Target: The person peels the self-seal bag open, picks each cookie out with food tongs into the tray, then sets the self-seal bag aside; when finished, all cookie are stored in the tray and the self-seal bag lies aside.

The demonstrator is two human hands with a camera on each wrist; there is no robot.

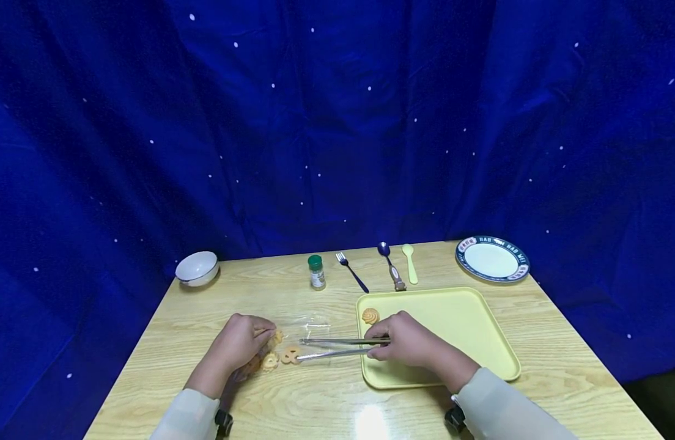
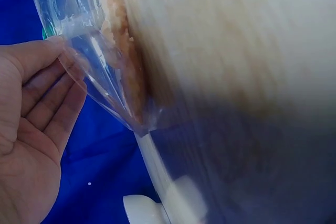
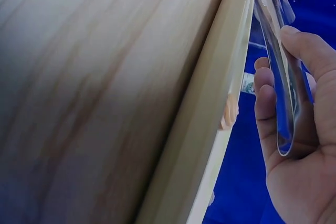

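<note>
My left hand (image 1: 239, 345) pinches the edge of a clear plastic bag (image 2: 97, 64) with several cookies in it. In the head view, a pretzel-shaped cookie (image 1: 290, 354) and a round cookie (image 1: 270, 361) show beside that hand. Metal tongs (image 3: 286, 98) are gripped between the thumb and fingers of my right hand (image 1: 406, 342), over the left part of a pale yellow tray (image 1: 453, 318). The spread tips of the tongs point left, at the bag, one close to the pretzel-shaped cookie; contact is unclear. A swirled cookie (image 1: 370, 316) lies in the tray's far left corner.
Along the back of the wooden table stand a white bowl (image 1: 197, 269), a green-capped seasoning jar (image 1: 317, 273), a fork (image 1: 352, 272), a dark spoon (image 1: 391, 267), a pale yellow spoon (image 1: 410, 264) and a blue-rimmed plate (image 1: 493, 260). A blue curtain (image 1: 337, 122) hangs behind.
</note>
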